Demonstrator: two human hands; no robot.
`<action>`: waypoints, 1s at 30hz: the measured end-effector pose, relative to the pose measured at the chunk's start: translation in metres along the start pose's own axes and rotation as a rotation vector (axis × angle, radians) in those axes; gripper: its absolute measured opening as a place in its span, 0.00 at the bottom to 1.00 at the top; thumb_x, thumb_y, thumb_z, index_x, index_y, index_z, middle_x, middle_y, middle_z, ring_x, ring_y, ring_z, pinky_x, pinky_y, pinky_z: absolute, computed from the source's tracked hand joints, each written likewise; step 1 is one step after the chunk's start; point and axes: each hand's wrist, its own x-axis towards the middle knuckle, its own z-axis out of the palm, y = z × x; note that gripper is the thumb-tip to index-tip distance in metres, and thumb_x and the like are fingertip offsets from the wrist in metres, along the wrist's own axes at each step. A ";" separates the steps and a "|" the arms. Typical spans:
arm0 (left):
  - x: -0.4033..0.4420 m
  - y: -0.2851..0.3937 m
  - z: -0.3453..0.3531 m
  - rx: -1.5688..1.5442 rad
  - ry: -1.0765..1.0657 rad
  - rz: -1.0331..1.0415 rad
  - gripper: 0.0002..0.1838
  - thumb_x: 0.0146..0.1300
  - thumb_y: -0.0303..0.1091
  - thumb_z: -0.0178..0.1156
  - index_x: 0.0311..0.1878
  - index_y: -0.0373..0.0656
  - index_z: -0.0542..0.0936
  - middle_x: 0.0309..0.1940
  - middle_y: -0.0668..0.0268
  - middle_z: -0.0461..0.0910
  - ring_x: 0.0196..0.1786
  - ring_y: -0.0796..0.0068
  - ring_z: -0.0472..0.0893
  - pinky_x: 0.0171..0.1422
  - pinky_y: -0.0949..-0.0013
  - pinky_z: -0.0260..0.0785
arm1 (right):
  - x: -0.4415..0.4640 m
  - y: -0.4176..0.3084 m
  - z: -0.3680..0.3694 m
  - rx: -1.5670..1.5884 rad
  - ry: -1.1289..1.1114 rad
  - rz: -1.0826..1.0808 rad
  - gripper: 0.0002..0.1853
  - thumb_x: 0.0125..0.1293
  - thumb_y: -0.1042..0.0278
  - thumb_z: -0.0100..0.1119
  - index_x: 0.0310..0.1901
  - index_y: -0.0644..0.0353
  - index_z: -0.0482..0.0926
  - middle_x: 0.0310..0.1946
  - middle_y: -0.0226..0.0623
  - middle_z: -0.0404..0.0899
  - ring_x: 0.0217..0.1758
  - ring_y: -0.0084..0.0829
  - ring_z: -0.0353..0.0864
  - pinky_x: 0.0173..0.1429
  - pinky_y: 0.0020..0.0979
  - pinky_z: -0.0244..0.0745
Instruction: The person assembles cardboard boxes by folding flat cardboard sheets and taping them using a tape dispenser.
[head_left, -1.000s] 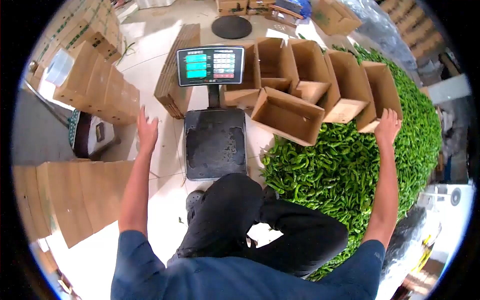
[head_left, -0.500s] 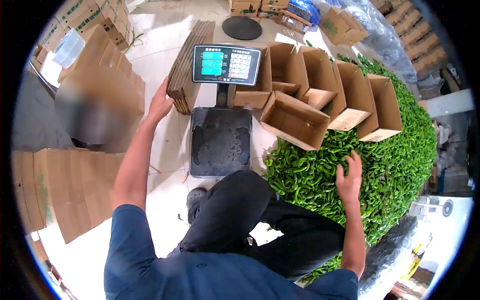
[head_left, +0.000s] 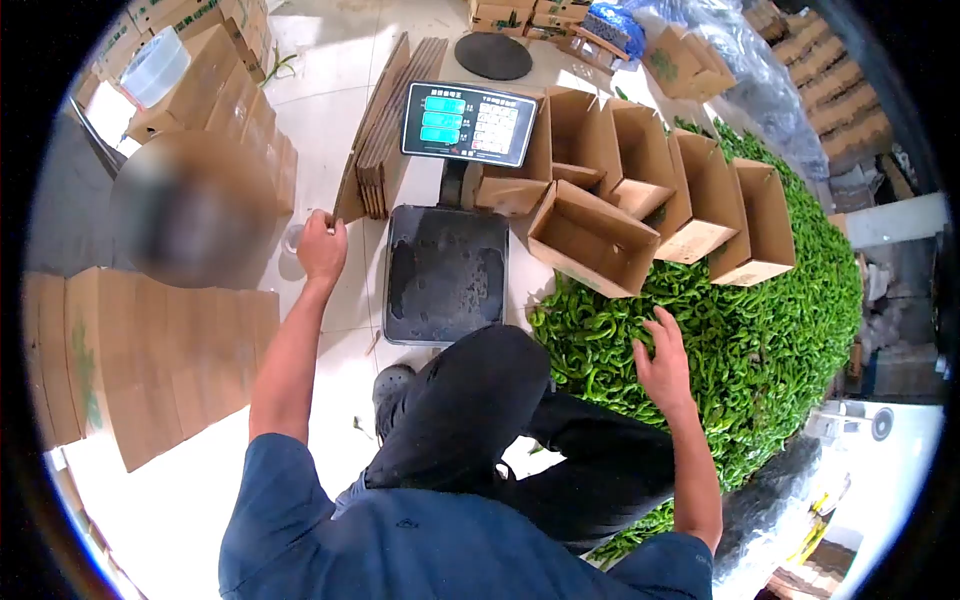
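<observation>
My left hand (head_left: 322, 250) is closed on the near corner of a flattened cardboard box (head_left: 368, 140), which stands apart from the stack of flattened boxes (head_left: 402, 135) on its right. Just left of that hand is a small pale round thing (head_left: 292, 238) I cannot identify. My right hand (head_left: 664, 368) hangs over a large heap of green chili peppers (head_left: 740, 370), fingers spread, with nothing in it. Between my arms stands a platform scale (head_left: 446, 275) with a lit display (head_left: 468, 122); its platform is bare.
Several open cardboard boxes (head_left: 595, 240) stand right of the scale, some on the peppers. More boxes (head_left: 180, 360) are stacked at left, near a blurred round area (head_left: 195, 210). A black round plate (head_left: 493, 56) lies behind the scale. Plastic sheeting (head_left: 770, 110) borders the heap.
My left hand has drawn the leftmost flattened box away from the stack, its near end swinging left. My right hand has moved slightly left and down over the peppers.
</observation>
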 end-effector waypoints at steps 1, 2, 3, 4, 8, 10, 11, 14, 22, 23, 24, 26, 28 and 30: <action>-0.009 -0.004 -0.002 0.022 -0.077 -0.080 0.13 0.60 0.36 0.63 0.46 0.40 0.80 0.42 0.52 0.85 0.48 0.46 0.83 0.52 0.49 0.74 | -0.001 -0.001 0.000 0.006 -0.028 0.014 0.18 0.66 0.70 0.65 0.55 0.65 0.75 0.66 0.52 0.70 0.68 0.54 0.72 0.68 0.45 0.73; -0.017 -0.009 -0.004 0.045 -0.153 -0.159 0.14 0.59 0.37 0.62 0.46 0.40 0.80 0.42 0.51 0.85 0.48 0.45 0.83 0.53 0.49 0.74 | -0.001 -0.003 -0.001 0.012 -0.055 0.027 0.18 0.66 0.70 0.65 0.55 0.65 0.76 0.66 0.52 0.70 0.67 0.54 0.72 0.68 0.46 0.73; -0.026 -0.014 -0.008 0.068 -0.227 -0.238 0.15 0.58 0.37 0.61 0.46 0.41 0.80 0.42 0.50 0.85 0.48 0.44 0.83 0.53 0.48 0.74 | -0.002 -0.004 0.000 0.020 -0.080 0.038 0.18 0.66 0.70 0.65 0.55 0.65 0.76 0.65 0.52 0.71 0.67 0.54 0.72 0.68 0.46 0.73; -0.036 -0.030 -0.004 0.123 -0.311 -0.231 0.18 0.56 0.39 0.59 0.47 0.40 0.80 0.44 0.48 0.84 0.48 0.41 0.82 0.55 0.47 0.73 | -0.004 -0.002 0.002 0.025 -0.089 0.030 0.18 0.66 0.69 0.65 0.55 0.65 0.76 0.65 0.51 0.72 0.67 0.53 0.73 0.67 0.45 0.73; -0.127 -0.121 0.024 0.027 -0.331 -0.200 0.17 0.58 0.38 0.58 0.46 0.36 0.81 0.45 0.44 0.83 0.52 0.40 0.81 0.58 0.47 0.71 | -0.009 -0.004 0.004 0.021 -0.189 0.055 0.20 0.68 0.65 0.64 0.57 0.65 0.75 0.65 0.49 0.73 0.67 0.50 0.74 0.65 0.44 0.75; -0.174 -0.151 0.020 -0.177 -0.229 -0.365 0.15 0.61 0.38 0.60 0.44 0.36 0.79 0.45 0.43 0.82 0.53 0.42 0.80 0.57 0.50 0.71 | -0.011 -0.002 0.005 0.003 -0.223 0.032 0.20 0.68 0.64 0.64 0.57 0.65 0.75 0.65 0.49 0.73 0.66 0.50 0.74 0.65 0.43 0.75; -0.192 -0.126 -0.008 -0.142 -0.178 -0.562 0.14 0.63 0.39 0.62 0.41 0.36 0.78 0.44 0.44 0.81 0.50 0.44 0.80 0.56 0.51 0.71 | -0.012 -0.002 0.006 -0.007 -0.240 0.017 0.20 0.68 0.64 0.64 0.57 0.66 0.75 0.64 0.49 0.73 0.66 0.50 0.74 0.65 0.43 0.75; -0.282 -0.220 0.009 -0.532 -0.071 -0.590 0.13 0.66 0.34 0.63 0.42 0.36 0.71 0.33 0.55 0.77 0.38 0.60 0.78 0.46 0.57 0.71 | -0.012 -0.002 0.009 0.027 -0.225 -0.008 0.20 0.68 0.64 0.64 0.57 0.64 0.76 0.62 0.49 0.75 0.64 0.50 0.76 0.65 0.44 0.74; -0.343 -0.193 -0.151 -0.105 0.008 -0.013 0.20 0.63 0.17 0.63 0.55 0.49 0.84 0.33 0.61 0.73 0.35 0.62 0.75 0.40 0.62 0.71 | 0.003 -0.052 0.007 0.480 -0.185 0.078 0.18 0.70 0.67 0.64 0.58 0.64 0.76 0.52 0.44 0.81 0.48 0.37 0.84 0.51 0.35 0.80; -0.336 -0.195 -0.157 -0.131 0.035 0.039 0.20 0.60 0.16 0.63 0.54 0.47 0.84 0.34 0.59 0.74 0.36 0.58 0.77 0.41 0.61 0.72 | 0.006 -0.072 0.003 0.631 -0.188 0.131 0.19 0.70 0.67 0.64 0.59 0.64 0.76 0.50 0.43 0.82 0.45 0.34 0.85 0.49 0.33 0.81; -0.317 -0.172 -0.174 -0.108 0.041 0.088 0.20 0.59 0.15 0.64 0.53 0.46 0.84 0.34 0.58 0.74 0.36 0.58 0.77 0.40 0.61 0.72 | 0.011 -0.094 -0.001 0.645 -0.136 0.092 0.20 0.71 0.67 0.64 0.60 0.65 0.76 0.46 0.42 0.82 0.41 0.28 0.83 0.46 0.29 0.80; -0.275 -0.119 -0.206 -0.077 0.010 0.145 0.18 0.59 0.15 0.64 0.51 0.44 0.84 0.37 0.56 0.76 0.38 0.58 0.78 0.40 0.62 0.72 | 0.023 -0.140 -0.013 0.700 -0.126 0.013 0.22 0.70 0.64 0.65 0.61 0.65 0.75 0.52 0.45 0.80 0.49 0.33 0.83 0.48 0.31 0.81; -0.240 -0.083 -0.219 -0.065 -0.042 0.172 0.14 0.62 0.19 0.64 0.50 0.42 0.84 0.40 0.55 0.78 0.39 0.58 0.80 0.41 0.61 0.72 | 0.036 -0.167 -0.010 0.727 -0.138 -0.057 0.26 0.71 0.58 0.64 0.63 0.65 0.74 0.57 0.49 0.78 0.56 0.37 0.81 0.52 0.33 0.81; -0.205 -0.054 -0.220 -0.120 -0.076 0.244 0.10 0.63 0.22 0.65 0.47 0.41 0.83 0.40 0.55 0.78 0.39 0.56 0.81 0.42 0.61 0.73 | 0.047 -0.178 -0.005 0.739 -0.192 -0.057 0.30 0.71 0.50 0.63 0.65 0.64 0.73 0.61 0.51 0.76 0.61 0.41 0.78 0.56 0.37 0.80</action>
